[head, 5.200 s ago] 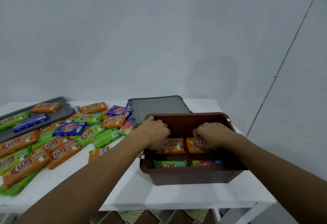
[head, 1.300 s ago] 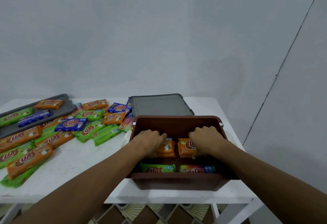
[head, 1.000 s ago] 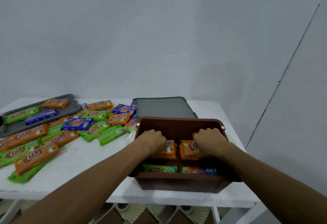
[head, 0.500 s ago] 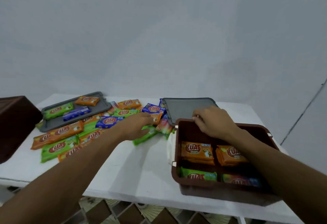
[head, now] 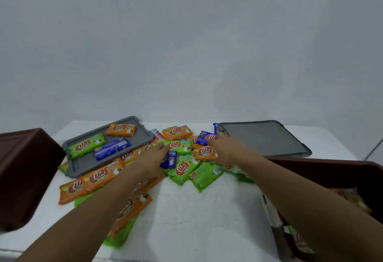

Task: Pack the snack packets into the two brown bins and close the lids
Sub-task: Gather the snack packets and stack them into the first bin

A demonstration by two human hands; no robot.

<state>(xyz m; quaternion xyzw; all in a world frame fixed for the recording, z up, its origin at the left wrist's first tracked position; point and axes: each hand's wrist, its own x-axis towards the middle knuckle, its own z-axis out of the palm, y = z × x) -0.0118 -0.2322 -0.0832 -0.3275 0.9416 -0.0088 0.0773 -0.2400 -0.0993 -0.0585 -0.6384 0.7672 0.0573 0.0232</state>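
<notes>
Reaching over the snack pile, the left hand and right hand look spread and empty, though blurry, ready to grab more for the brown bin.

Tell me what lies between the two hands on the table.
In the head view, between the left hand and right hand lie green packets, an orange packet and a small blue packet.

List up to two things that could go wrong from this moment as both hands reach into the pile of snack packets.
The left hand and right hand crowd one overlapping heap of foil snack packets; a grab may drag neighbours along. Orange and green packets overhang the white table's near edge under the left forearm and could be swept off.
</notes>
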